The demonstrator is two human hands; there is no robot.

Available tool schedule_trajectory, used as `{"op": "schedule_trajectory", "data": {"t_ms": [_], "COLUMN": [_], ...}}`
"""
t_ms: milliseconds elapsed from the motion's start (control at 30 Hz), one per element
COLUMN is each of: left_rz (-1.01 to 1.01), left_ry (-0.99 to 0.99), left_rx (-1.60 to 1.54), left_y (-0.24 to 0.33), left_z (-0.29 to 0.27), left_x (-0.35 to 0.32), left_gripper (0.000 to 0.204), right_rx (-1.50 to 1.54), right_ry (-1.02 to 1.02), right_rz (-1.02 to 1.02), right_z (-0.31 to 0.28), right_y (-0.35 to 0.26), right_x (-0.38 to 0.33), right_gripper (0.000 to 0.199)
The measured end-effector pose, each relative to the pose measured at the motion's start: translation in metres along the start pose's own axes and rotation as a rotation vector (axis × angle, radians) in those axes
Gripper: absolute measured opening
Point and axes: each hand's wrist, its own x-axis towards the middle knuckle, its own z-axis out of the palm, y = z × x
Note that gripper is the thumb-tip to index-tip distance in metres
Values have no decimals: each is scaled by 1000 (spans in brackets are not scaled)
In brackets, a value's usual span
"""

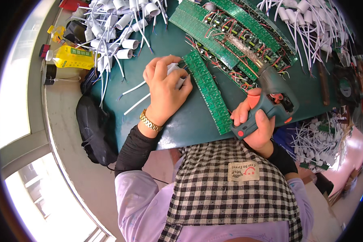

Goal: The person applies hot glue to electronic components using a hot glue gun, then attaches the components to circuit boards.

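Note:
My left hand (165,86) is closed around white plastic lamp-holder-like caps (180,79), mostly hidden by its fingers. White wires (138,103) with bared ends stick out to the left of it. Just right of this hand lies a strip of small green circuit boards (207,90), running down to the table's front edge. My right hand (256,125) grips a grey-green soldering gun (277,86) with orange buttons. Its long barrel (242,48) points up and left, above larger green circuit panels (207,34); I cannot tell whether the tip touches them.
Heaps of white wired caps lie at the back left (123,22) and back right (306,20). More wired pieces (318,141) sit low at the right. A yellow bottle (73,57) and a black bag (93,129) are at the left. The green table (181,127) has its edge before me.

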Motion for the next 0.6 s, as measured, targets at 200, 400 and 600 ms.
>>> {"op": "schedule_trajectory", "data": {"t_ms": [200,400,600], "left_rz": [30,7,-24], "left_ry": [-40,-41,-52], "left_rx": [55,18,5], "left_y": [-5,-7,-8], "left_z": [10,13,13], "left_x": [-3,-2,-2], "left_gripper": [15,18,15], "right_rx": [45,-82,-374], "right_ry": [-33,-133,-171], "right_rz": [128,211,244], "right_z": [-5,-8,-9], "right_y": [-9,-21,-25], "right_x": [0,-3,-7], "right_gripper": [46,34,24]}}
